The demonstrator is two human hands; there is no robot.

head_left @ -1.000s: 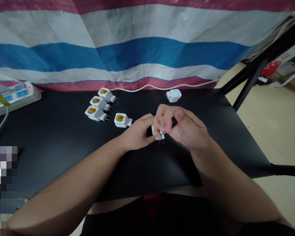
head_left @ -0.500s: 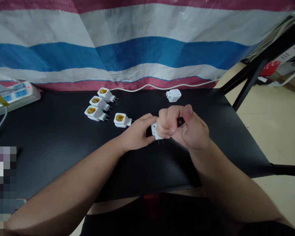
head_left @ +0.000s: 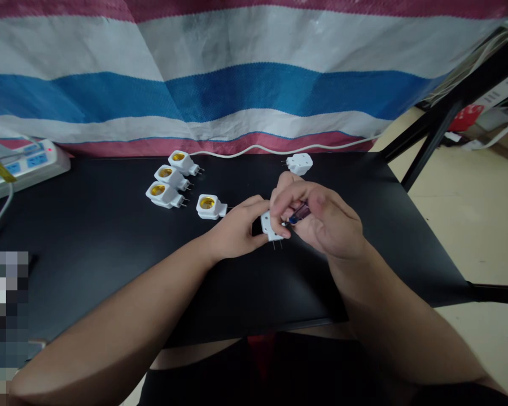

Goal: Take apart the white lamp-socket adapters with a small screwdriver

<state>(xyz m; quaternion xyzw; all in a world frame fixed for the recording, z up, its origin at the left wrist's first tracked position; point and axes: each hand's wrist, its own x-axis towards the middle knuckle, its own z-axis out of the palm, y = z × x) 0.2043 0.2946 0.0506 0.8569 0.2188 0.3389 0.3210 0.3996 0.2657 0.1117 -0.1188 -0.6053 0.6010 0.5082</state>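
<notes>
The left hand (head_left: 237,228) holds, in a narrow grip, a white plug-in socket (head_left: 267,223) over the black surface (head_left: 254,293), prongs (head_left: 274,245) toward the near edge, while the right hand (head_left: 334,225) curls around a slim tool (head_left: 300,213) slanting leftward to it.

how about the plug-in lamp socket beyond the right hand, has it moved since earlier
No: the plug-in lamp socket lies in the same spot near the far edge of the black table.

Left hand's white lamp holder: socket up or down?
Socket down, apparently: the lamp holder in the left hand has small holes facing up, no gold socket visible.
</notes>
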